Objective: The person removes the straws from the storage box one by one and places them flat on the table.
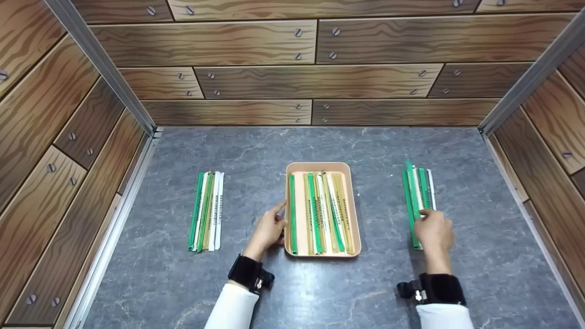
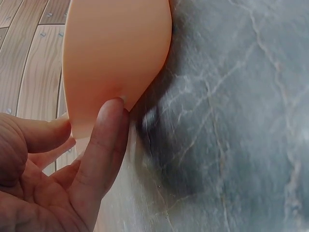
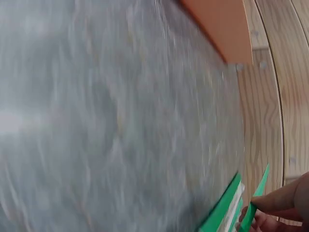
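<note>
My left hand point(image 1: 267, 228) rests its fingertips against the left side of a peach-coloured tray point(image 1: 354, 214); the left wrist view shows them at the rim and lower wall point(image 2: 118, 43). Several long, thin wrapped sticks point(image 1: 315, 214) in green, white and gold printed wrappers lie lengthwise in the tray. At the right, my right hand point(image 1: 436, 230) pinches a green wrapped stick point(image 1: 412, 183) between thumb and finger. In the right wrist view this green stick point(image 3: 261, 186) is raised at an angle over the other sticks point(image 3: 222, 210) of that pile.
Left of the tray, another row of wrapped sticks point(image 1: 208, 212) in green, white and gold lies on the grey marbled table point(image 1: 320, 292). Wood-patterned panels point(image 1: 256, 82) stand at the back and both sides, with metal rails point(image 1: 109, 73) at the corners.
</note>
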`<state>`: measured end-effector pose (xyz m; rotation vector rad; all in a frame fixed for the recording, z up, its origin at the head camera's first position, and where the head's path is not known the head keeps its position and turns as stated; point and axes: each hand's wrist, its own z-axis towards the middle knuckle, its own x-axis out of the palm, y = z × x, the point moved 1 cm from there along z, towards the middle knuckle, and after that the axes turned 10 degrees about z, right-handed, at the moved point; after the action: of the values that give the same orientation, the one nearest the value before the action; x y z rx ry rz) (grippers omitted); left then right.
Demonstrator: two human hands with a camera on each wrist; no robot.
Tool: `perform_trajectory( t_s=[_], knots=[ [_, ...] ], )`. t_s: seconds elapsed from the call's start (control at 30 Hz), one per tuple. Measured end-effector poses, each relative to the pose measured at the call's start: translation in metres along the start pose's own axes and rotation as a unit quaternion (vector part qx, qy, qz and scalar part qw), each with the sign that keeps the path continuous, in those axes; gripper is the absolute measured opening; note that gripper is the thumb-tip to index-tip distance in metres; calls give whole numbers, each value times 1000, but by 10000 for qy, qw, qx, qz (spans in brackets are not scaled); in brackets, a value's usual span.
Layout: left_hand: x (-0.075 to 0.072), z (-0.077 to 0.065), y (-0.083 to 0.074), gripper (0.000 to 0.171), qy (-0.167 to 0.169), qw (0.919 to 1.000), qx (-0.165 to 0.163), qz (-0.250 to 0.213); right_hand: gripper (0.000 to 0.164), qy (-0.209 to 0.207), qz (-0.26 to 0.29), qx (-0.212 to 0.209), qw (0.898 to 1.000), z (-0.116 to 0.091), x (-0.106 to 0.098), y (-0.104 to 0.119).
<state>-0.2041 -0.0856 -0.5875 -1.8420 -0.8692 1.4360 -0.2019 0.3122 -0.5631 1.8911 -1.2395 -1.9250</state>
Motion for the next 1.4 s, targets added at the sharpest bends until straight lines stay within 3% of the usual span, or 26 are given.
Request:
perform_trajectory(
  t_s=[0.13, 0.23, 0.5, 0.6, 0.7, 0.83, 1.03, 1.13, 1.3, 1.4],
  knots=[
    [-1, -1, -1, 57, 70, 9998, 13, -183, 44, 209, -158, 453, 9986, 8, -10, -10],
    [-1, -1, -2, 57, 80, 9997, -33, -225, 45, 308, -215, 540, 9978, 13, -14, -15],
    [0, 0, -1, 56, 84, 9996, -61, -257, 45, 393, -405, 204, 9982, 20, -17, -17],
    [0, 0, -1, 57, 87, 9995, -113, -281, 43, 193, -338, -162, 9991, 14, -11, -8],
    [0, -1, -1, 57, 66, 9995, -112, -279, 36, -51, -101, -923, 9957, 2, 3, 7],
    [1, 0, 0, 57, 15, 9999, -4, -155, 29, -62, 282, -1917, 9810, -18, 26, 32],
    [1, 1, -1, 56, -115, 9994, 252, 209, 29, 66, 558, -2865, 9564, -48, 61, 67],
    [1, 0, -1, 56, -134, 9993, 281, 214, 32, 320, 635, -3056, 9495, -63, 74, 80],
    [2, 0, 0, 56, -94, 9996, 237, 113, 37, 995, 465, -2996, 9477, -79, 92, 93],
    [2, 0, -1, 57, -125, 9993, 228, 268, 37, 1111, 203, -3065, 9452, -84, 101, 96]
  ],
)
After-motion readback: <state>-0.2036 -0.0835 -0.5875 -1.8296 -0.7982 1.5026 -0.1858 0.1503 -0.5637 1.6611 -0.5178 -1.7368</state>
